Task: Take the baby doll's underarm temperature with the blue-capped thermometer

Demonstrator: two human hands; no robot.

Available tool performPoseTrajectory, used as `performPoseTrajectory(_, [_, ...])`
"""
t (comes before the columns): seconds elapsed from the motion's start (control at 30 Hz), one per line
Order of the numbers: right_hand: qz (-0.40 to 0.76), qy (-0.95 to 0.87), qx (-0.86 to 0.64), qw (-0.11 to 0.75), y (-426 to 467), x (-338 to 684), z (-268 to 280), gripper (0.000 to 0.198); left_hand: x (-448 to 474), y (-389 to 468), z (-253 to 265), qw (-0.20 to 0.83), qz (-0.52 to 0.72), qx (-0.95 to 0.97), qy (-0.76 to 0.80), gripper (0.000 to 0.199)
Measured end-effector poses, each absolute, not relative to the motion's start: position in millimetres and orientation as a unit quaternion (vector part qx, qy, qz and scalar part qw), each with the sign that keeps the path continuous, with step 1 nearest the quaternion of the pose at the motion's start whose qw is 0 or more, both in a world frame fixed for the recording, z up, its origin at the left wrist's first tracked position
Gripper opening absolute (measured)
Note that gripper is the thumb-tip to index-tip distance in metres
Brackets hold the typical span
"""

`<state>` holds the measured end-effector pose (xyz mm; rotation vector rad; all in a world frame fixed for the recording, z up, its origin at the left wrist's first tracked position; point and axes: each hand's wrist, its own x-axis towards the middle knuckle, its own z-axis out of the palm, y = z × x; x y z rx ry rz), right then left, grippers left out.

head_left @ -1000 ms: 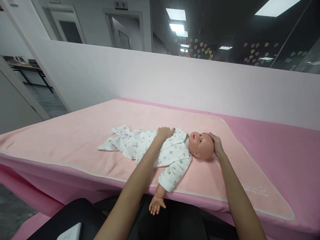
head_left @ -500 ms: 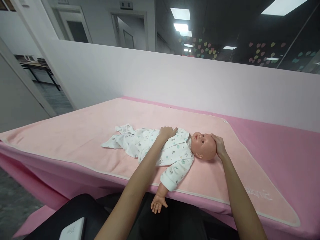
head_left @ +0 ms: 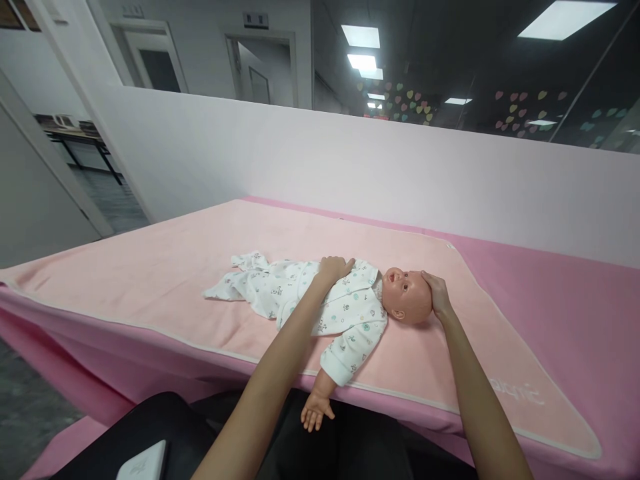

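Note:
A baby doll (head_left: 350,313) in white printed clothes lies on its back, its head toward the right. My left hand (head_left: 336,268) rests over the far side of its torso, thumb stretched along the chest and fingers curled over, their tips hidden. Around the top of the bald head, my right hand (head_left: 437,293) is cupped, with its fingers against the forehead side. The near bare doll hand (head_left: 317,412) hangs past the bed edge below a rolled sleeve. Beneath the doll is a peach mat (head_left: 190,247) with a white border.
Pink cloth (head_left: 565,287) covers the surface under the mat. A white partition wall (head_left: 320,167) with dark glass above stands along the back. At lower left, a white flat device (head_left: 143,463) lies on a black seat (head_left: 170,427). A doorway opens at far left.
The view has tilted up slightly, so everything sits a little lower. Both hands stay on the doll in the same places.

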<state>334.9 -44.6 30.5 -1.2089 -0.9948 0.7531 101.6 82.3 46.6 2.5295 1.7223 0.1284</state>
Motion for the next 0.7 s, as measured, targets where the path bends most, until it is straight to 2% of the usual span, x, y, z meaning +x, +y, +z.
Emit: performPoseTrajectory(0.7, [0.319, -0.455, -0.528, 0.642, -46.2, 332.5, 33.7, 0.038, 101.3, 82.8, 46.3, 0.038, 0.037, 0.824, 0.564, 0.059])
